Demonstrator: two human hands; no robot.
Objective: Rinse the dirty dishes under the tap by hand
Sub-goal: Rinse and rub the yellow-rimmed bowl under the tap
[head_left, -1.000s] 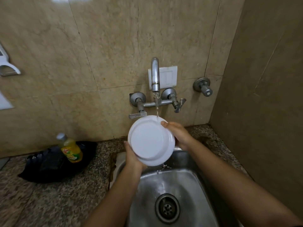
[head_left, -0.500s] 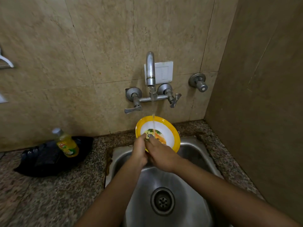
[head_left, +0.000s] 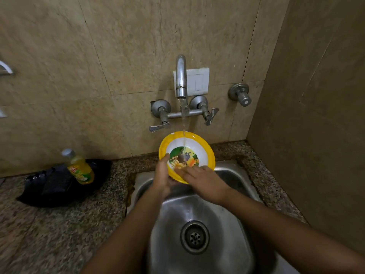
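Plate (head_left: 186,144) flipped face-up, left grip (head_left: 162,177) at rim

The light is dim and warm, coming from above me, with soft glare on the tap (head_left: 181,76) at upper centre and the sink (head_left: 233,230) basin below, while my forearms blur and darken at the bottom edge and the wall tiles bow outward near the corners.

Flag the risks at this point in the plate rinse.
1. The left hand grips only the wet plate by its rim; it could slip into the sink.
2. The stream from the tap hits the tilted plate and may splash onto the counter.
3. The switch plate sits right behind the tap; spray could reach it.
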